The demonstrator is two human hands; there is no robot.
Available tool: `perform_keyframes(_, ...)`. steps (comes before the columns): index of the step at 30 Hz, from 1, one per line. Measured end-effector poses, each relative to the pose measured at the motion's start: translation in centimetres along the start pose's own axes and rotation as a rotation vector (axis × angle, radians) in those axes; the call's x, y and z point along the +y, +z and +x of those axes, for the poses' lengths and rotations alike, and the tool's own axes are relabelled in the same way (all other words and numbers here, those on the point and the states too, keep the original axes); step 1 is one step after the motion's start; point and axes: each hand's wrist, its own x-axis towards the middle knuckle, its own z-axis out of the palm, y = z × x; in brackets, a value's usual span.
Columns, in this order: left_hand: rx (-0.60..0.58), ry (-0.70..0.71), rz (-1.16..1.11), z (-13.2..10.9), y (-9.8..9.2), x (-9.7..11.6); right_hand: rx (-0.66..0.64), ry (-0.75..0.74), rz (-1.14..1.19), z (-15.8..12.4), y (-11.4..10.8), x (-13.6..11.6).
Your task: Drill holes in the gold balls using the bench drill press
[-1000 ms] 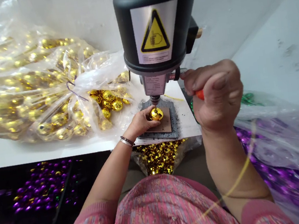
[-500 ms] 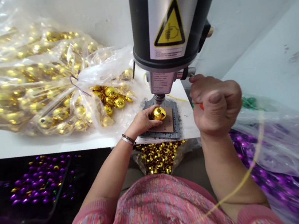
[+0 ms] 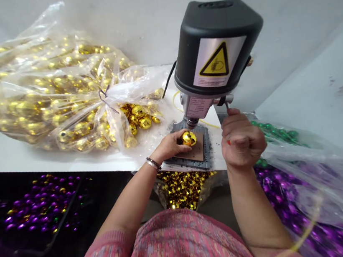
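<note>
My left hand [image 3: 170, 145] pinches a shiny gold ball [image 3: 189, 138] and holds it on a brown pad [image 3: 197, 152] under the bit of a small black drill press [image 3: 215, 47]. The bit touches the top of the ball. My right hand [image 3: 242, 142] is closed in a fist round the press's red-tipped lever [image 3: 229, 142], just right of the pad. A grey base plate [image 3: 208, 157] lies under the pad at the white table's [image 3: 13, 155] front edge.
A big clear bag of gold balls [image 3: 50, 94] fills the table's left. Below the edge hangs a bag of gold pieces [image 3: 182, 188]. A tray of purple balls [image 3: 39, 205] sits low left; bags of purple [image 3: 311, 211] and green balls [image 3: 275, 134] lie right.
My right hand has pulled the lever downward and the drill bit has come down onto the gold ball. The view has tipped up and shifted left. The left hand keeps its hold.
</note>
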Motion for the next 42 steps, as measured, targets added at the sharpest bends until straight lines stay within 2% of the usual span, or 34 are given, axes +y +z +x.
perform_keyframes(3,0.004,-0.010,0.009,0.0,0.0,0.1,0.048,0.012,0.029,0.5,0.5,-0.4)
perform_keyframes(6,0.034,-0.050,0.034,-0.1,0.1,0.4,0.124,0.067,0.044,3.1,1.8,-1.4)
perform_keyframes(9,0.080,-0.054,0.056,-0.5,0.4,0.6,0.211,0.332,0.002,6.8,3.2,-2.3)
perform_keyframes(10,0.087,-0.043,0.059,-0.8,0.4,0.7,0.200,0.414,-0.007,7.8,3.6,-2.5)
perform_keyframes(12,0.099,-0.006,0.076,-1.7,0.4,0.8,0.191,0.488,0.006,9.3,4.0,-2.7)
perform_keyframes(15,0.112,0.059,0.130,-3.6,0.4,0.9,0.186,0.485,0.027,9.8,4.3,-2.5)
perform_keyframes(18,0.050,0.101,0.159,-5.9,0.3,0.9,0.204,0.476,0.059,9.5,4.2,-2.2)
perform_keyframes(22,-0.154,0.107,0.211,-8.5,0.0,0.6,0.203,0.477,0.107,9.3,4.1,-2.2)
perform_keyframes(24,-0.170,0.090,0.241,-9.0,-0.5,0.5,0.183,0.485,0.093,9.2,4.0,-2.3)
perform_keyframes(26,-0.044,0.049,0.262,-8.5,-1.6,0.3,0.171,0.486,0.083,9.2,3.9,-2.6)
perform_keyframes(30,0.453,-0.135,0.438,-5.1,-5.4,-0.1,0.171,0.485,0.072,8.9,3.8,-2.9)
perform_keyframes(31,0.556,-0.193,0.513,-4.0,-6.5,-0.2,0.165,0.481,0.073,8.7,3.8,-2.9)
perform_keyframes(32,0.602,-0.254,0.588,-3.0,-7.4,-0.4,0.163,0.468,0.076,8.6,3.7,-2.9)
perform_keyframes(34,0.563,-0.366,0.697,-1.2,-8.7,-0.8,0.152,0.436,0.080,8.3,3.5,-2.8)
perform_keyframes(36,0.472,-0.454,0.773,-0.2,-9.1,-1.1,0.148,0.406,0.078,8.0,3.3,-2.5)
perform_keyframes(39,0.407,-0.519,0.864,0.4,-8.7,-1.5,0.135,0.389,0.075,7.7,2.9,-2.2)
perform_keyframes(42,0.422,-0.522,0.951,0.3,-8.3,-1.7,0.122,0.368,0.073,7.6,2.8,-2.3)
